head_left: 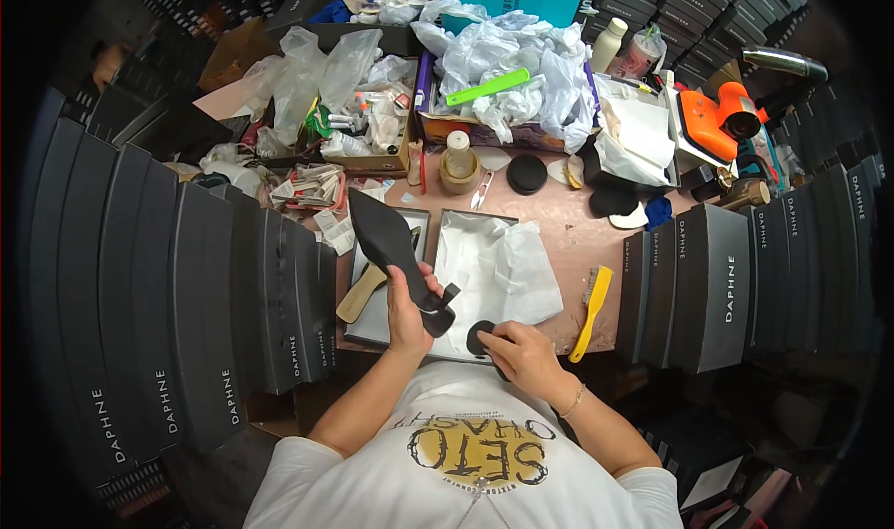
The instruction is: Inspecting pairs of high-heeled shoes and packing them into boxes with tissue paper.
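My left hand (406,317) is closed around a black pointed-toe shoe (384,234) with a short heel, lifted with its dark sole showing and the toe pointing up and away. My right hand (527,358) pinches a round black pad (479,337) close to my shirt, just right of the shoe's heel end. Beneath the hands lies an open shoebox with white tissue paper (498,264) spread over its right part. In the left part, a second shoe with a beige insole (361,294) rests partly hidden behind the raised shoe.
A yellow-handled brush (591,315) lies right of the paper. Behind stand a jar with a bottle (458,166), a round black tin (527,174) and a carton of crumpled tissue (507,59) with a green stick on it. Stacked dark shoeboxes (200,296) wall both sides.
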Available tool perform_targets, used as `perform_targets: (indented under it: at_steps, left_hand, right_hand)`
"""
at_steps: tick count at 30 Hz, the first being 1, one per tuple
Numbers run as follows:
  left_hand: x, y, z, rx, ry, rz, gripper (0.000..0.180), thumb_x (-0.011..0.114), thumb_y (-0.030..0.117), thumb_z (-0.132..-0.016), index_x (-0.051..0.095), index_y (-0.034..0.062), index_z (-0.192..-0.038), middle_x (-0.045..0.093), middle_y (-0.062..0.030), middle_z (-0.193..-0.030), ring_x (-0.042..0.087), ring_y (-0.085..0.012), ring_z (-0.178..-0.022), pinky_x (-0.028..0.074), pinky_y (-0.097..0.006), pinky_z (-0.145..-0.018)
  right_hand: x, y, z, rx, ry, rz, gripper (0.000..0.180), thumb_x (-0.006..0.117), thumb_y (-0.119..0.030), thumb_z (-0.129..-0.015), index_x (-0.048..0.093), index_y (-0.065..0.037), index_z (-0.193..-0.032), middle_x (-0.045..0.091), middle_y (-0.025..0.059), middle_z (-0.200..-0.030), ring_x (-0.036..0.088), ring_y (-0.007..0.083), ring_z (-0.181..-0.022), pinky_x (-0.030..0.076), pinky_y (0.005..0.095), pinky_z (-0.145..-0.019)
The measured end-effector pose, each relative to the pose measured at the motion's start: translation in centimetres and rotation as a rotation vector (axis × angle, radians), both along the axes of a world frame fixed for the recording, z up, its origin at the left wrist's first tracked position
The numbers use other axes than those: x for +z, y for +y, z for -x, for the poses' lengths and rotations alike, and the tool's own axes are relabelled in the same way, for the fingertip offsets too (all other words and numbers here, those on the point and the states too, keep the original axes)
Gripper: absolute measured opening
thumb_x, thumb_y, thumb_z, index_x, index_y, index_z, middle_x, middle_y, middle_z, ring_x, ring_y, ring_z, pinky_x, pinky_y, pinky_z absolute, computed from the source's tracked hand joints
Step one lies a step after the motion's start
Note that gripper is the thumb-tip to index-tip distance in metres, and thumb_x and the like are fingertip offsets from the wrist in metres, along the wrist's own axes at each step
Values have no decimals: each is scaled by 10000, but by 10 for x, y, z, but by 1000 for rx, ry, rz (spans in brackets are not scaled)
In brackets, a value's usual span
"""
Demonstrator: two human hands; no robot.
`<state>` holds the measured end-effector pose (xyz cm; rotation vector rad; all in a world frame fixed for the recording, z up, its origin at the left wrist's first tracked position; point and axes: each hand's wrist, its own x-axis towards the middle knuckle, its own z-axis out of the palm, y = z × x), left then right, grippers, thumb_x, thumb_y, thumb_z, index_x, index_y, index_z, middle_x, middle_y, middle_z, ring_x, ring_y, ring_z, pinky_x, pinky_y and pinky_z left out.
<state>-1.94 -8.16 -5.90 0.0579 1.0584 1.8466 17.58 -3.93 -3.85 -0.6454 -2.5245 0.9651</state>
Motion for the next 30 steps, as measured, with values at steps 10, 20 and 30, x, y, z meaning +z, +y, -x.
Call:
perform_targets:
  at_steps: [10,20,30]
  left_hand:
    - [-2,-5,26,-298,-137,-114,657,322,609,-926,541,-3,-1017,599,-99,-894,587,-186,-811,493,-311,-767]
    - [6,3,30,-479,-164,-260,646,281,535,-959,557,-46,-1026,573,-156,-1069,487,-308,-1190,350,-447,-1064]
    - [-8,1,34,-548,-112,-193,645,273,568,-954,497,16,-1200,556,-78,-1009,588,-144,-855,506,-256,-716]
  right_hand:
    - [-1,16,9,-40,129,22,351,638,-9,-723,624,-65,-1070,573,78,-959,555,264,-842,440,374,-752]
    - [36,31,13,128,171,529,343,589,55,-761,653,-49,-1082,567,90,-990,575,229,-903,457,303,-847]
    - [1,44,-15,-113,-8,354,266,614,-67,-810,646,-24,-1071,573,143,-979,595,282,-864,472,309,-782]
